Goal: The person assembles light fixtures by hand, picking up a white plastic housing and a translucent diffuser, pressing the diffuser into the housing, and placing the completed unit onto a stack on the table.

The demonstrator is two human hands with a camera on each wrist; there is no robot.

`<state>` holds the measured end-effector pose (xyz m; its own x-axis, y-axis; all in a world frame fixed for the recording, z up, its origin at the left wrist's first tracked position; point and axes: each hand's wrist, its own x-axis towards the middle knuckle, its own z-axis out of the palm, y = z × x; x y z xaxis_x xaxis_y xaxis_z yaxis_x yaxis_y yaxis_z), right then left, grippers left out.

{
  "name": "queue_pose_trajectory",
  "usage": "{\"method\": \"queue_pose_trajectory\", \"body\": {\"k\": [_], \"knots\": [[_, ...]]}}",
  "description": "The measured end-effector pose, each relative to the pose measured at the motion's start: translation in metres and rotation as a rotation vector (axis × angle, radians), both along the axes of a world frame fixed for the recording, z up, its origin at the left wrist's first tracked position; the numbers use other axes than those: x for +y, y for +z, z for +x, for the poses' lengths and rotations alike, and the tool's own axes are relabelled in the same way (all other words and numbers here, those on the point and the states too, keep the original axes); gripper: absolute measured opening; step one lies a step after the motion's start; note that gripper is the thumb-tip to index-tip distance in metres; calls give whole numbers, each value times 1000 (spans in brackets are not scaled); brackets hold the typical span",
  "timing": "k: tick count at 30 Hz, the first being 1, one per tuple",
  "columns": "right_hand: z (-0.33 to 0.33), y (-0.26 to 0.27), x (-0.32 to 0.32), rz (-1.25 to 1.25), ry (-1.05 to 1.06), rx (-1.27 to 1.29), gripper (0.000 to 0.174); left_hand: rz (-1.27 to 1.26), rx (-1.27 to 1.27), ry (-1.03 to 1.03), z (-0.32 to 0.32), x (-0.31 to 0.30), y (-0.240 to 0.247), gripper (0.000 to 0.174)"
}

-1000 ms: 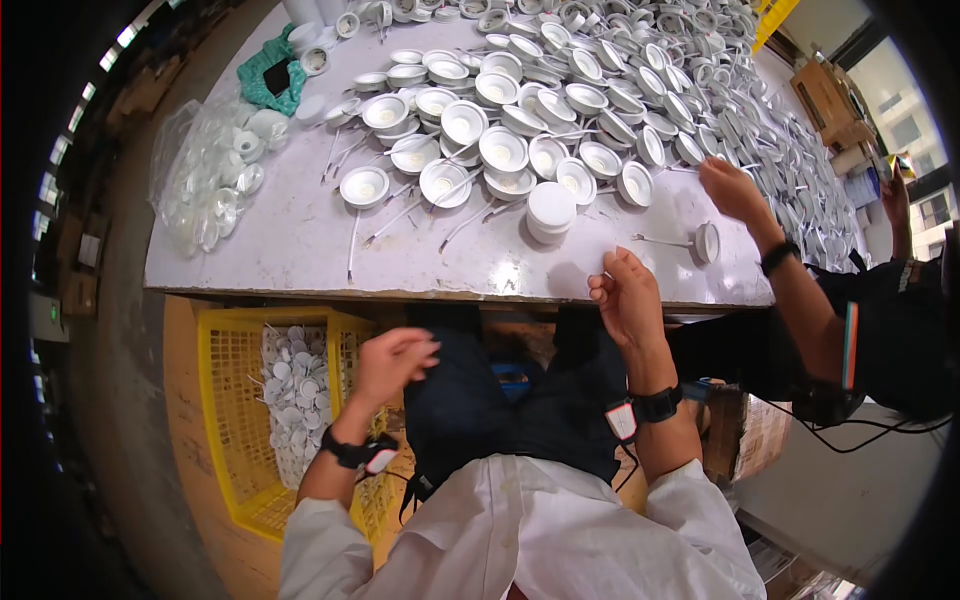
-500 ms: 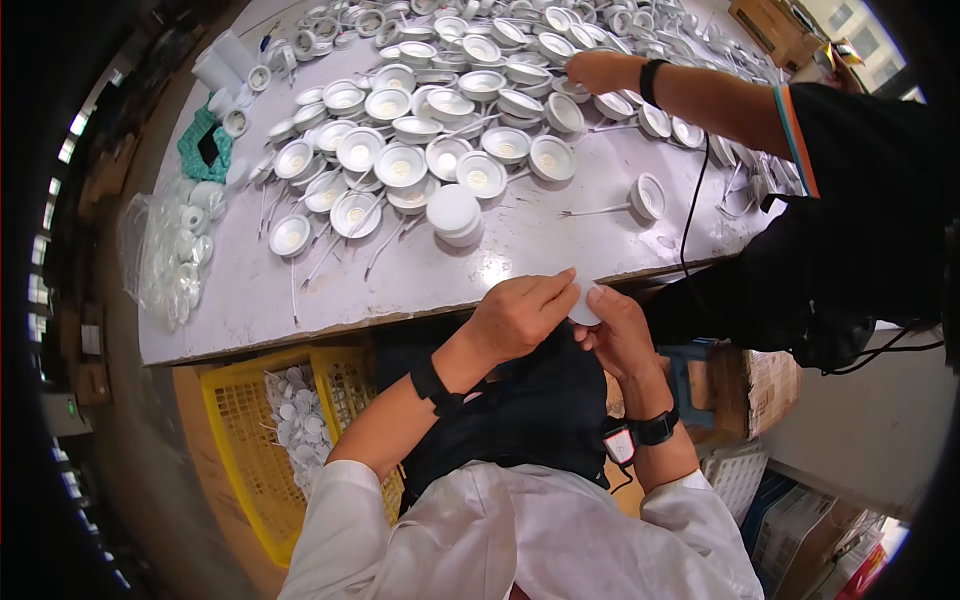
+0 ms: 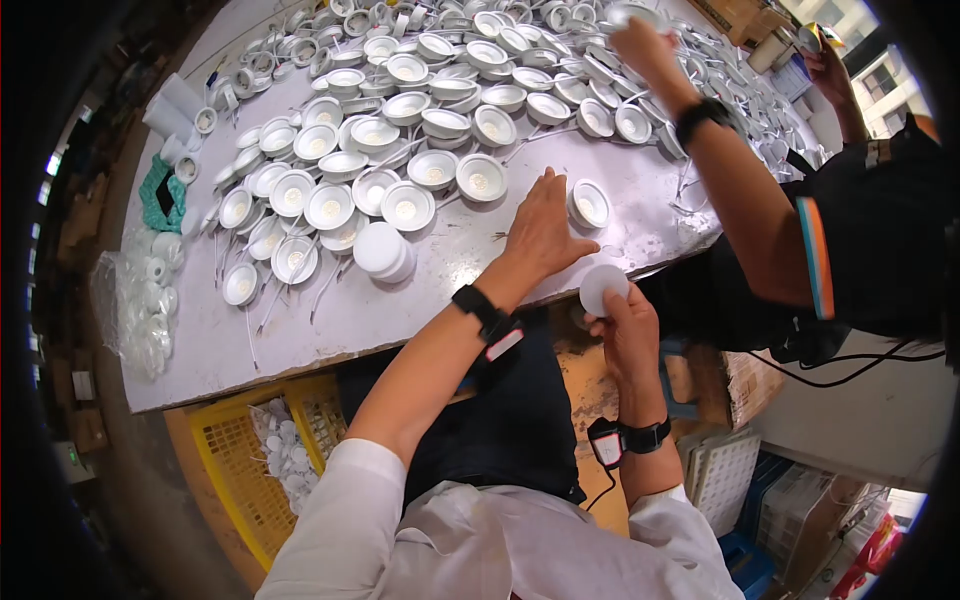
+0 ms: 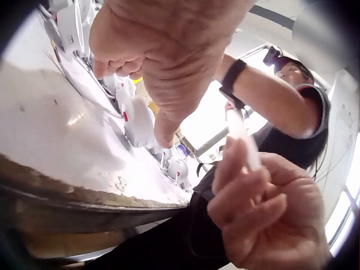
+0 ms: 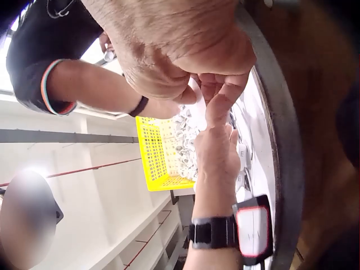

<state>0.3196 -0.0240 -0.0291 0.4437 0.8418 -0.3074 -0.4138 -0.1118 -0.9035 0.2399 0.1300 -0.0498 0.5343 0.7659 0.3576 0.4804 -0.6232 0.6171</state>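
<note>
In the head view my left hand [image 3: 543, 230] is over the table's front part, fingers extended and thumb spread, beside a round white lamp [image 3: 588, 203]. Nothing is gripped in it. My right hand [image 3: 630, 335] pinches a flat white disc [image 3: 604, 290] between thumb and fingers, just off the table edge. The left wrist view has my left hand [image 4: 169, 50] above a white lamp housing [image 4: 138, 121], with the disc [image 4: 244, 140] upright in my right hand [image 4: 270, 214]. Part of the disc [image 5: 197, 107] shows below my right hand [image 5: 174, 45] in the right wrist view.
Many wired white lamps [image 3: 330, 207] cover the table [image 3: 470, 280]. A stack of white discs [image 3: 383, 250] stands near the front. Bagged parts [image 3: 145, 310] lie left, above a yellow basket [image 3: 235, 450]. Another person's arm [image 3: 740, 190] reaches across from the right.
Half a second ago both hands were together at the disc. My left hand has let go and moved up beside the lone lamp, while my right keeps the disc. The head view has shifted.
</note>
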Motion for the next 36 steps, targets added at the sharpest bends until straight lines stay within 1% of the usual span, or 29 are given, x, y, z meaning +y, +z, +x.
{"method": "queue_pose_trajectory", "body": {"k": [1,2,4,5,7,8,9,10,11,12,13,15,20,22,24,26,27,29,32,36], "knots": [[4,-3,-3,0,-2,-7,23,-33,45,15,10,4,-1,89],[6,-6,-5,-3,-19,-40,22,-33,39,13,18,7,-3,89],[11,-5,-9,-9,-39,-75,22,-81,73,22,29,11,-7,83],[14,-4,-9,10,-55,-49,23,-84,71,18,29,10,0,83],[16,0,-11,25,-83,-22,23,-358,81,-80,24,7,13,76],[18,3,-10,84,-94,12,25,-359,82,-88,17,1,23,76],[18,6,-10,144,-105,48,28,-383,18,-86,5,-9,33,73],[17,9,-10,145,-110,50,28,-406,-45,-81,-8,-19,37,69],[14,12,-8,153,-88,57,30,-417,-142,-95,-21,-28,36,71],[9,13,-7,160,-62,68,32,-416,-133,-91,-36,-37,39,71],[4,11,-6,160,-56,79,32,-471,-171,-99,-52,-47,44,72],[-10,6,-3,97,89,37,34,-586,-226,-101,-82,-61,48,77],[-60,4,7,82,217,-25,35,-618,-314,-83,-136,-87,44,81],[-80,9,9,66,239,-107,33,-667,-322,-85,-153,-92,44,84],[-96,14,13,72,235,-149,33,-661,-379,-79,-166,-96,43,81],[-107,19,14,12,264,-184,34,-637,-473,-78,-177,-99,45,67],[-112,20,15,14,273,-186,34,-634,-477,-71,-180,-100,45,67],[-121,23,16,-10,282,-236,35,-587,-503,-28,-185,-102,46,56],[-128,18,18,1,294,-239,35,-582,-526,-7,-193,-103,36,51],[-138,19,20,-10,294,-205,35,-594,-550,6,-201,-105,35,48]]}}
